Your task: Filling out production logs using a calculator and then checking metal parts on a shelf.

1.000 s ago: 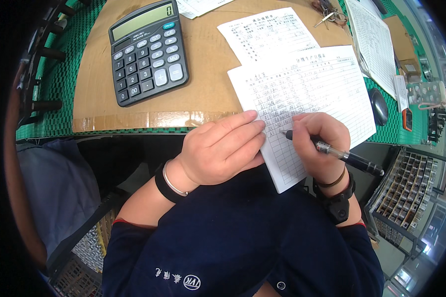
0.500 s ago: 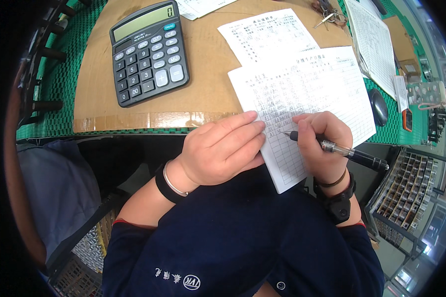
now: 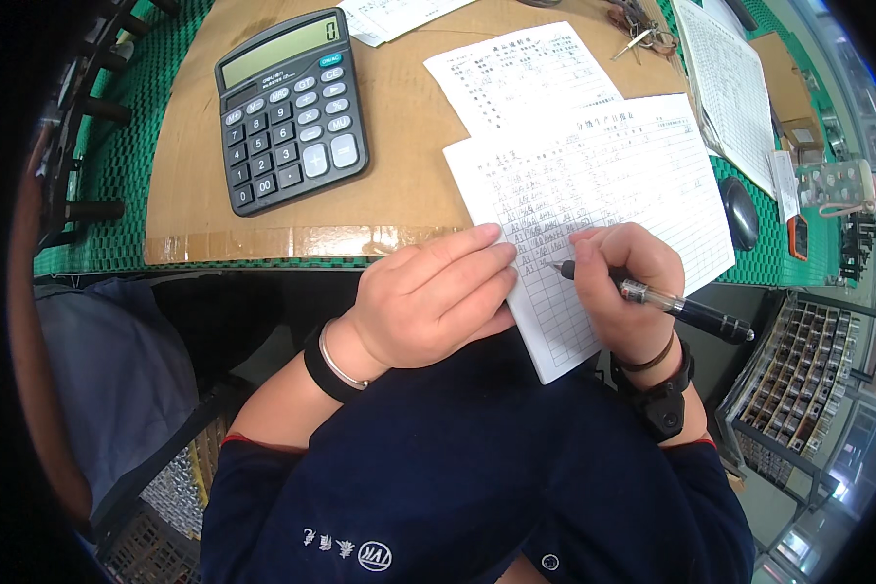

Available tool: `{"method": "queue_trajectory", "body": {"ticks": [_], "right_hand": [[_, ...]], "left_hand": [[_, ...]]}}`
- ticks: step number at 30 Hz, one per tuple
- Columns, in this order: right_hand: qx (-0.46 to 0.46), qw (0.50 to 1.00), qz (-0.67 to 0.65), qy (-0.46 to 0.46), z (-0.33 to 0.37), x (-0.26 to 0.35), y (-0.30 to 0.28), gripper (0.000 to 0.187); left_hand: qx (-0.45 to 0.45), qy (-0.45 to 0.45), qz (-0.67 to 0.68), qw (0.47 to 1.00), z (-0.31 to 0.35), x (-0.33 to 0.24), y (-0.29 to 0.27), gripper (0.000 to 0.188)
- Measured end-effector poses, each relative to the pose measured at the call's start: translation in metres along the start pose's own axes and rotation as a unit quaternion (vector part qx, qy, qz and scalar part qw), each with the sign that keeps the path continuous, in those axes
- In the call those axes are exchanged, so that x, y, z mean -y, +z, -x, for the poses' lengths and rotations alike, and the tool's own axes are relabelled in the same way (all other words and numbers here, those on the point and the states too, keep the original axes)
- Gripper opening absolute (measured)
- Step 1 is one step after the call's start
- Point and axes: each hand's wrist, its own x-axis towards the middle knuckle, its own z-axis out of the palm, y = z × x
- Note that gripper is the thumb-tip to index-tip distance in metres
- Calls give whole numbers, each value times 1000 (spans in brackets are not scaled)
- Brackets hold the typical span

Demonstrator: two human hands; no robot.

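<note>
While the right hand (image 3: pixel 625 290) grasps a black pen (image 3: pixel 715 318) with a clear barrel section, nib down, a white ruled paper pad (image 3: pixel 566 343) lies beneath it, and the left hand (image 3: pixel 433 300), fingers outstretched, touches the pad's edge at nine o'clock. From the pad, a black rectangular calculator (image 3: pixel 297 115) sits at ten o'clock, a black oval mouse (image 3: pixel 740 214) at three

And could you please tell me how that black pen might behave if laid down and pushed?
The black pen may well roll, as it looks rounded. It is likely light, being slim and partly clear. It seems stiff, running straight through the right hand's grip.
</note>
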Motion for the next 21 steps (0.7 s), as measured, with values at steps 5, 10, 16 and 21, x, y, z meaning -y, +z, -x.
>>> {"method": "queue_trajectory", "body": {"ticks": [5, 10, 16, 21], "right_hand": [[-4, 1000, 4, -9, 0, -1, 0, 25], [-14, 1000, 16, 2, 1, -2, -1, 26], [-14, 1000, 24, -9, 0, -1, -1, 26], [-16, 1000, 19, -13, 1, -3, 1, 26]], "left_hand": [[-1, 0, 4, 1000, 0, 0, 0, 33], [2, 0, 2, 1000, 0, 0, 0, 35], [3, 1, 3, 1000, 0, 0, 0, 35], [2, 3, 0, 1000, 0, 0, 1, 35]]}}
